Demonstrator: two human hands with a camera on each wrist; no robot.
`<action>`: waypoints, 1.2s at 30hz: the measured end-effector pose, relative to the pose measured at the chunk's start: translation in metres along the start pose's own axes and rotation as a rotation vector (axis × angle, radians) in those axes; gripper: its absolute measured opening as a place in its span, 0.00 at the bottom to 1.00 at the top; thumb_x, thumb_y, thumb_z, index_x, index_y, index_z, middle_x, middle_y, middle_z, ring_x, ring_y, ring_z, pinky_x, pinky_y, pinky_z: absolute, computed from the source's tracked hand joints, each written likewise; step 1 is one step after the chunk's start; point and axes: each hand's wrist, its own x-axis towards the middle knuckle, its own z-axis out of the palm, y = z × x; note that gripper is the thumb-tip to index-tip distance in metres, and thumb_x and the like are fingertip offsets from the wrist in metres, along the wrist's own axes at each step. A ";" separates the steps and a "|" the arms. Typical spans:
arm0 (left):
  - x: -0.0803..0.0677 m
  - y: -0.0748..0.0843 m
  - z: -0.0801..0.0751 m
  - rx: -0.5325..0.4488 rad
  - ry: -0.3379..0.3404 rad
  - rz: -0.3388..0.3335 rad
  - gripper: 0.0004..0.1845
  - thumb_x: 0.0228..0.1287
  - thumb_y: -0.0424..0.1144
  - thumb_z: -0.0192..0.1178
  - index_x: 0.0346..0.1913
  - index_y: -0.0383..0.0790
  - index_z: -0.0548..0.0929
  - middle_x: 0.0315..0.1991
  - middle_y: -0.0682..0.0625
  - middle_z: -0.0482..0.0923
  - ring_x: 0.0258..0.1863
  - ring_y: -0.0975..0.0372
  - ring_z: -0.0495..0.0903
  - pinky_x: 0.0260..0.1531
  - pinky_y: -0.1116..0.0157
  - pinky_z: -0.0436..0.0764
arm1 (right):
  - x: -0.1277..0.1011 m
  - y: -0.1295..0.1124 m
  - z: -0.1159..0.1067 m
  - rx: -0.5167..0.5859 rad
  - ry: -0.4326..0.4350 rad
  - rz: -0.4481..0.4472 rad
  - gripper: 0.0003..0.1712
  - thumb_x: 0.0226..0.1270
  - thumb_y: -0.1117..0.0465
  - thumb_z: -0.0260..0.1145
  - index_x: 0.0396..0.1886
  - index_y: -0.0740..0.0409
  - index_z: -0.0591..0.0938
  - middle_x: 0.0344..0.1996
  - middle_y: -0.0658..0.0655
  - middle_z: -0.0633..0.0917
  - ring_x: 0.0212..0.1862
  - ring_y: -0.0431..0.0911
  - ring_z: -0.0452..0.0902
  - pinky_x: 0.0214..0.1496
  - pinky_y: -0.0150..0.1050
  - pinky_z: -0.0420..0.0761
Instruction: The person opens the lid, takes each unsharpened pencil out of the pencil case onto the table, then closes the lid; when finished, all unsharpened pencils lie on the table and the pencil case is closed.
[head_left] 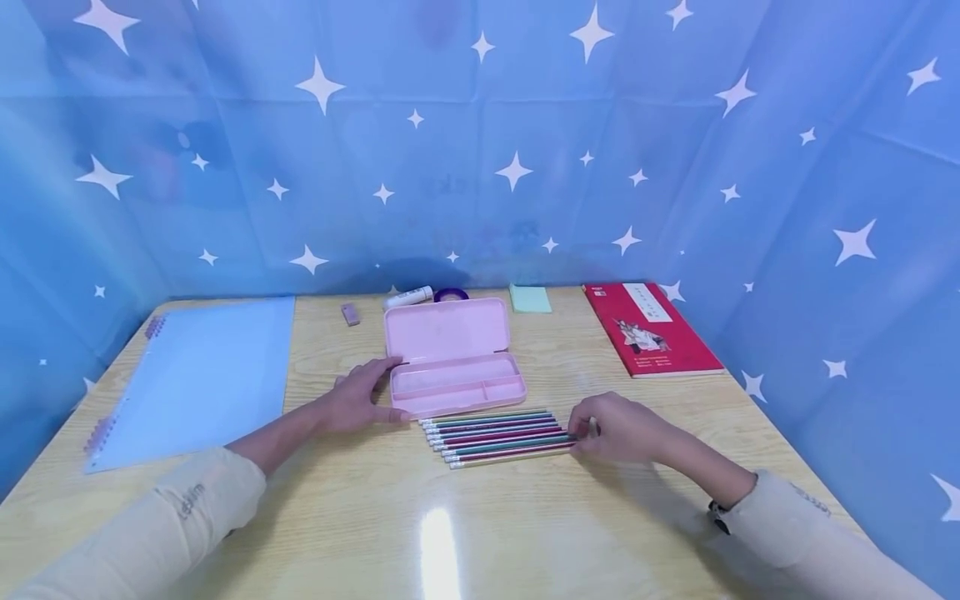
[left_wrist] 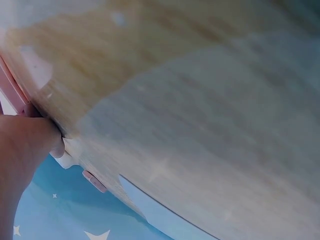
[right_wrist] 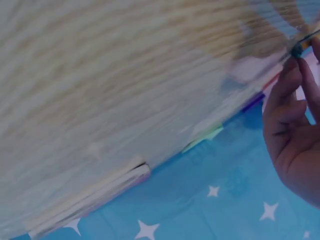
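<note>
An open pink pencil case point(head_left: 450, 367) stands in the middle of the table, its lid tilted up at the back. At its left side, my left hand point(head_left: 358, 398) holds the base, fingers by the hinge and thumb at the front corner. In front of the case lies a row of several pencils point(head_left: 498, 435), their eraser ends to the left. My right hand point(head_left: 618, 427) is at the right ends of the pencils. In the right wrist view its thumb and fingertips pinch the teal end of a pencil point(right_wrist: 297, 51); other pencil ends are hidden by the hand.
Behind the case are a white glue stick point(head_left: 408, 298) and a purple tape roll point(head_left: 452, 294). A small purple eraser point(head_left: 350, 314) lies left, green sticky notes point(head_left: 531, 299) right. A red book point(head_left: 652, 329) lies far right, a blue-white spiral notebook point(head_left: 202, 379) far left.
</note>
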 end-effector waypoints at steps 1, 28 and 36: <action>0.000 0.000 0.000 -0.004 0.004 -0.001 0.56 0.52 0.63 0.71 0.78 0.42 0.55 0.75 0.40 0.58 0.71 0.43 0.57 0.63 0.30 0.49 | 0.000 0.001 0.000 0.002 -0.004 0.001 0.08 0.57 0.57 0.77 0.35 0.47 0.86 0.28 0.38 0.80 0.32 0.39 0.73 0.35 0.34 0.77; 0.003 0.002 0.000 0.013 -0.004 0.010 0.57 0.52 0.65 0.70 0.78 0.42 0.54 0.76 0.40 0.57 0.73 0.42 0.55 0.64 0.30 0.46 | 0.098 -0.018 -0.020 0.106 0.056 -0.079 0.06 0.64 0.61 0.72 0.40 0.55 0.87 0.37 0.48 0.86 0.34 0.45 0.78 0.38 0.36 0.80; 0.001 0.000 0.001 0.016 -0.005 0.004 0.56 0.54 0.63 0.70 0.78 0.40 0.54 0.75 0.38 0.58 0.72 0.41 0.56 0.63 0.30 0.50 | 0.128 -0.015 -0.015 0.086 -0.035 -0.065 0.09 0.64 0.64 0.70 0.42 0.61 0.87 0.41 0.53 0.87 0.42 0.45 0.78 0.43 0.37 0.78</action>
